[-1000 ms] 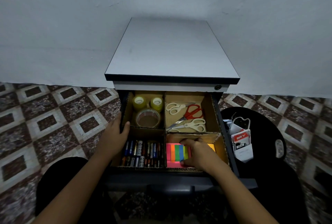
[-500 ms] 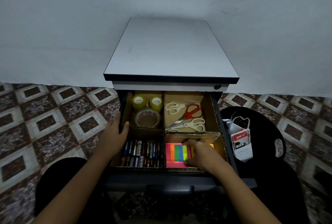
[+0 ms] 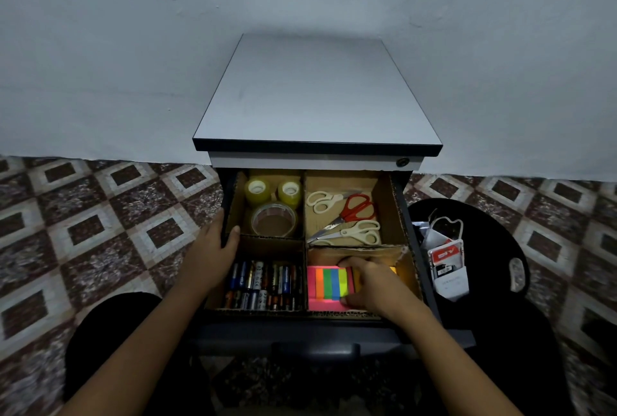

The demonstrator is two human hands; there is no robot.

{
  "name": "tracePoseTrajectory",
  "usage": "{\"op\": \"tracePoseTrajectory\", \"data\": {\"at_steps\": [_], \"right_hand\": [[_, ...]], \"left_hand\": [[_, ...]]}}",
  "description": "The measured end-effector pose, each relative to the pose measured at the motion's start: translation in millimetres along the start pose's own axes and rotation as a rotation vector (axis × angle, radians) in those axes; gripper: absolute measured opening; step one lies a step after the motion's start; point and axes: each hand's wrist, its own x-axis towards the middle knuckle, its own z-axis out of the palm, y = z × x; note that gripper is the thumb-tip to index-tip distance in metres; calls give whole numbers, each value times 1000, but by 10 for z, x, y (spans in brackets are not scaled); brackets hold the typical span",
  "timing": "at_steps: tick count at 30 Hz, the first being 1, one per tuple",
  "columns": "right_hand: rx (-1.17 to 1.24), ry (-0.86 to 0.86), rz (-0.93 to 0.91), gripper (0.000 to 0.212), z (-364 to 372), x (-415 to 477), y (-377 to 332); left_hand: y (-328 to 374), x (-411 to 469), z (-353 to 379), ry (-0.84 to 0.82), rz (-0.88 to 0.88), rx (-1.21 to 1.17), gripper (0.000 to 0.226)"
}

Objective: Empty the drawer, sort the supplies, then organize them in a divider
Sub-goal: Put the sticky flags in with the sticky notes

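Both my hands are at the open drawer [image 3: 314, 332]. My right hand [image 3: 374, 285] is in the near-right compartment of the cardboard divider [image 3: 354, 247]. Its fingers curl over the far edge of the sticky-note pads [image 3: 329, 283] and its thumb sits at their near edge, so the hand is grasping them. The top pad is pink and carries orange, green, blue and yellow strips. A yellow pad edge shows just beyond my knuckles.

My left hand [image 3: 213, 255] clasps the drawer's left wall. The thumb is hooked over the rim to the inside and the fingers are on the outside. Both forearms reach in from the bottom of the view.

Divider contents, by compartment:
- Near-left: batteries [image 3: 263, 285] in two rows, lying side by side. Their labels are too small to read.
- Far-left: two small yellowish tape rolls [image 3: 257, 190] standing at the back, with one large clear tape roll [image 3: 273, 223] lying flat in front of them.
- Far-right: three pairs of scissors [image 3: 357, 207], one red-handled and two white-handled, overlapping.

The drawer belongs to a cabinet [image 3: 317, 91] with a grey top that stands against a white wall. To the right, a black round stool [image 3: 494, 235] holds a packet [image 3: 445, 253] with a red label. I cannot read its white characters.
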Motion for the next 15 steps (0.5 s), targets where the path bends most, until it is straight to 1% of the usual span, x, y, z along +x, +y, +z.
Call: {"op": "tracePoseTrajectory", "data": {"at_steps": [3,5,7,9,11,13,14,15], "right_hand": [[13,3,-9,66,-28,-36,2],[33,18,-28,65,-37,-68,11],[60,42,-62,61,-50,-107,21],[75,72,-107,52,-80,-169,23],[85,93,-155,45,-115,-255,19],[83,96,-204,40,-136,-354,19],[74,93,-228,38,-140,-405,26],[64,85,-255,38,-147,-468,37]], "left_hand": [[21,-10,-7,1,6,-11,59],[48,-25,-13,53,26,17,58],[59,-38,-23,115,105,148,57],[52,-62,-12,122,227,303,58],[92,-107,-17,86,338,389,61],[139,-198,-20,42,460,362,63],[181,-263,-35,-13,502,302,68],[230,-351,-72,-132,501,233,80]]}}
